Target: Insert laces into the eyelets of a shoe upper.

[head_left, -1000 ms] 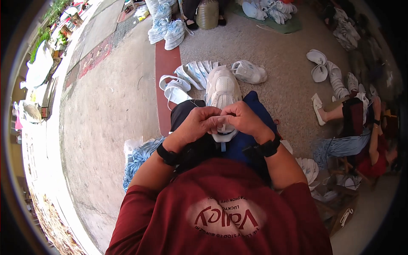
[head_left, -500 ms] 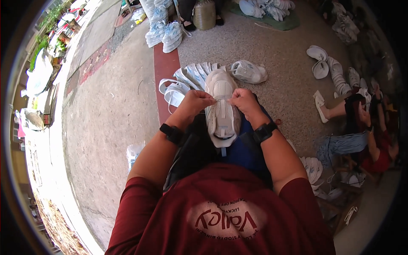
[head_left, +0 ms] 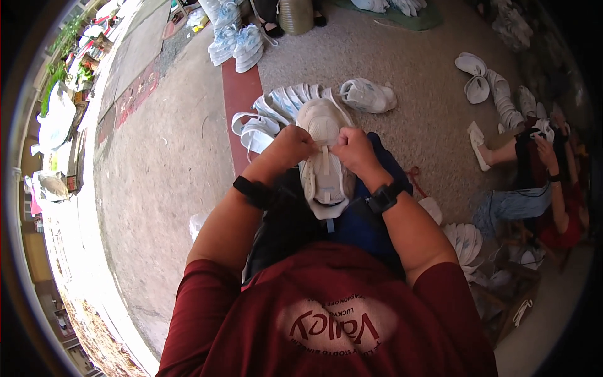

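A white sneaker (head_left: 318, 119) rests over my lap, its toe pointing away from me and its heel opening nearest my body. My left hand (head_left: 290, 146) is closed in a pinch at the left side of the lacing area. Across from it, my right hand (head_left: 357, 152) pinches at the right side. Between them runs a thin pale shoelace, mostly hidden by the fingers. The sneaker's tongue (head_left: 326, 164) shows below the hands. Just beyond the toe stands a row of white and light-blue shoes (head_left: 286, 105).
One white shoe (head_left: 369, 96) lies on the ground past my right hand. Stacked shoes (head_left: 235, 47) stand at the far left of a green-tan container (head_left: 295, 17). At right, another person in a red top sits near more white shoes (head_left: 502, 100).
Both hands have drawn slightly closer together over the sneaker, with the fingers curled in more. The view has shifted a little. At right, the other person's hands have moved to a white item.
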The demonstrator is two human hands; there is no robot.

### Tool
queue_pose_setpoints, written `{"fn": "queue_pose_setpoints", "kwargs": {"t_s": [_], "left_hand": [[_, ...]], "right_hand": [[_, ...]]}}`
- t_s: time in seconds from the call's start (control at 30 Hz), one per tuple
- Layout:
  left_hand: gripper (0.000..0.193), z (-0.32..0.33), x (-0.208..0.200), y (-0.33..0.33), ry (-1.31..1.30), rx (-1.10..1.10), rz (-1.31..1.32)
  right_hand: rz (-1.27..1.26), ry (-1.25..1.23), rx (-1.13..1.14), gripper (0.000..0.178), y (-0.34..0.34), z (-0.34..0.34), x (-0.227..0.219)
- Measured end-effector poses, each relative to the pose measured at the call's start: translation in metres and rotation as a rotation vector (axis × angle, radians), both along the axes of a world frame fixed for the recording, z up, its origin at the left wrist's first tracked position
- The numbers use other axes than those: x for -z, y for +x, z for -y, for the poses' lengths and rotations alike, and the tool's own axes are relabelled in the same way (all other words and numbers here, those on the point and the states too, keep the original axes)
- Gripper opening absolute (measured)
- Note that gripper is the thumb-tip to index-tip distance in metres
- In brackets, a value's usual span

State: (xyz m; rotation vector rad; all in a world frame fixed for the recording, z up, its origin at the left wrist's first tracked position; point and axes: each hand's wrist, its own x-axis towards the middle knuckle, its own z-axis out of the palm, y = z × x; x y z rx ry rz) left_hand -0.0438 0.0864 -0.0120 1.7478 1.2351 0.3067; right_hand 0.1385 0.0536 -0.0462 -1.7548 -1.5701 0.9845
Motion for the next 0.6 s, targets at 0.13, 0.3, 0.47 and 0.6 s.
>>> {"fn": "queue_pose_setpoints", "kwargs": {"t_s": [0.13,0.3,0.47,0.6], "left_hand": [[0.020,-0.001,-0.003,0.002,-0.036,0.019,-0.064],[0.019,0.006,0.008,-0.001,-0.107,-0.139,0.043],[0.016,0.005,0.000,0.004,-0.216,-0.142,0.040],[0.014,0.013,0.007,0.004,-0.421,-0.241,0.445]], "right_hand": [[-0.030,-0.013,0.019,0.016,0.002,-0.001,0.003],[-0.052,0.026,0.018,0.017,0.001,0.002,0.000],[-0.064,0.011,0.022,0.018,0.002,0.003,-0.001],[0.019,0.027,0.051,0.019,-0.006,0.006,-0.002]]}}
